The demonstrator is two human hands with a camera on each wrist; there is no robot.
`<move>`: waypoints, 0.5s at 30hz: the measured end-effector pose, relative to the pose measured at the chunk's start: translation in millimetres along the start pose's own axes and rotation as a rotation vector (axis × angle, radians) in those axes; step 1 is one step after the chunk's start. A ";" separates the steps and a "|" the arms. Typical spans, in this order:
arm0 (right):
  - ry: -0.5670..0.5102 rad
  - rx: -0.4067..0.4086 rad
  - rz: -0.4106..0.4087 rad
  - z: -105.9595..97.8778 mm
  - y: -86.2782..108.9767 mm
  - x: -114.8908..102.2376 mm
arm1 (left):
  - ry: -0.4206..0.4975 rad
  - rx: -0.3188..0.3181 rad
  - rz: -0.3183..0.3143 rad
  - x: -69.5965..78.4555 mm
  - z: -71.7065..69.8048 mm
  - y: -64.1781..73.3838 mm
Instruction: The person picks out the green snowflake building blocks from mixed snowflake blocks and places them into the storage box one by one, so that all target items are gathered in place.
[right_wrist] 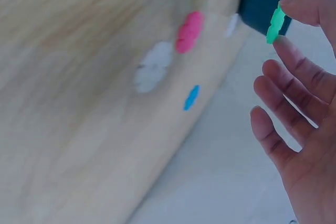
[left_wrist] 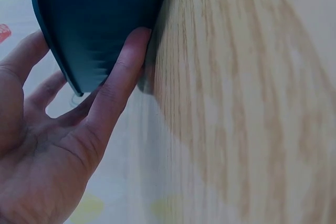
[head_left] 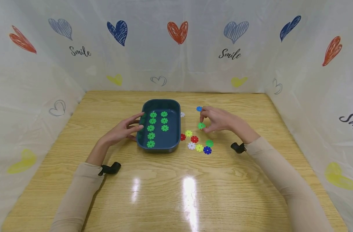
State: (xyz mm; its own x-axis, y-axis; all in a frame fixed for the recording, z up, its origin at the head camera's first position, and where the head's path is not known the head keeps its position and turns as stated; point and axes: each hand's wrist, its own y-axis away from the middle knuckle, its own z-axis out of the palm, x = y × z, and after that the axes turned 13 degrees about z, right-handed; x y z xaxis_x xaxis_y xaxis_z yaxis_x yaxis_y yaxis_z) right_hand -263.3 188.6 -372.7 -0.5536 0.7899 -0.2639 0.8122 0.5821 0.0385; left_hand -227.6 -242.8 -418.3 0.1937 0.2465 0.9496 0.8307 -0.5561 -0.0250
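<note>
My right hand [head_left: 218, 120] pinches a green snowflake building disc [head_left: 201, 126] on edge between thumb and index fingertip, above the table to the right of the bin. In the right wrist view its other fingers are spread, away from the green disc [right_wrist: 276, 22]. Inside the dark blue plastic bin [head_left: 173, 135], several green discs [head_left: 151, 128] lie flat in two columns, the left one longer. My left hand [head_left: 122, 130] rests against the bin's left side with its fingers extended. In the left wrist view, one fingertip lies low along the bin's outer wall [left_wrist: 94, 30].
Right of the bin, loose discs lie on the wooden table [head_left: 153, 183]: red [head_left: 194, 139], yellow [head_left: 199, 148], white [head_left: 191, 146], dark blue [head_left: 207, 150] and green [head_left: 209, 143]. A lighter blue disc [head_left: 199, 109] lies farther back. Printed curtains [head_left: 153, 64] enclose the table's back and sides.
</note>
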 end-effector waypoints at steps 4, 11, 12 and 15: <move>0.026 0.018 -0.050 -11.1 -13.0 -16.3 | 0.002 -0.002 0.000 0.8 0.1 0.7; 0.051 0.032 -0.143 -26.9 -37.4 -47.5 | 0.005 -0.003 0.000 1.3 0.1 1.0; 0.057 0.028 -0.155 -28.7 -40.7 -52.3 | 0.005 -0.003 0.001 1.1 0.0 0.7; 0.063 0.009 -0.177 -31.9 -50.6 -66.5 | 0.005 0.000 -0.001 1.6 0.0 0.4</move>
State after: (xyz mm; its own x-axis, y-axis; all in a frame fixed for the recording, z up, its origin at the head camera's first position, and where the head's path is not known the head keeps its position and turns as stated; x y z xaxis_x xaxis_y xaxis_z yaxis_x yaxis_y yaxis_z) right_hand -273.5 112.8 -326.3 -0.6982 0.6859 -0.2051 0.7025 0.7116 -0.0115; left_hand -227.0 -242.6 -416.8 0.1900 0.2428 0.9513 0.8312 -0.5555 -0.0242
